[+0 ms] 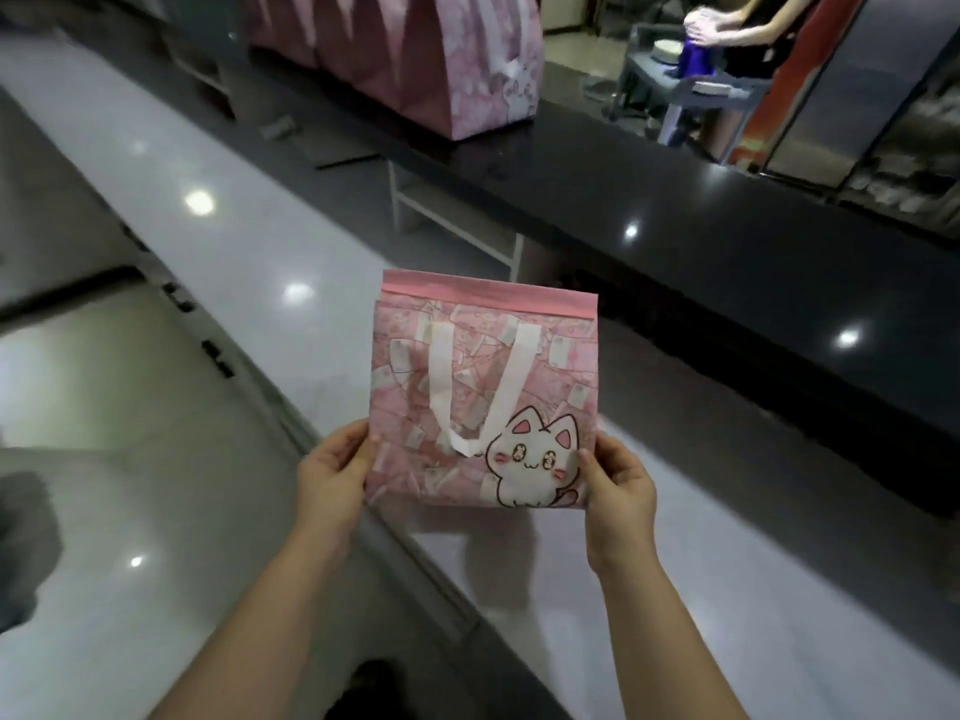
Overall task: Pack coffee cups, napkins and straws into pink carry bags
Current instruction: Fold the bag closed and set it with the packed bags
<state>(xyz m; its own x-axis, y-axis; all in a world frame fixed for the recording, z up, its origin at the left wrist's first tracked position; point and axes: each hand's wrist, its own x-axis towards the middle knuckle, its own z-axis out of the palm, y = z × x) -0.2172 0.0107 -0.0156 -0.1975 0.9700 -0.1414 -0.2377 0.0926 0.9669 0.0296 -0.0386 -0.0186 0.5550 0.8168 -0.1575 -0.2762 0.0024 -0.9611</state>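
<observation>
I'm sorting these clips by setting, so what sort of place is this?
Probably a cafe or shop service area. A long dark counter carries a row of pink bags, both hands hold another flat pink carry bag, and a second person works at a cart beyond.

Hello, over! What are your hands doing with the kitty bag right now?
Left hand and right hand grip the pink cat bag by its lower sides. Bag flat, top closed, white handle hanging. Nothing blocking.

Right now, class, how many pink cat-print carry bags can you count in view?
At least 2: one flat pink cat-print carry bag held between the left hand and right hand; one standing on the black counter top centre. The blurred row behind may hide more.
</observation>
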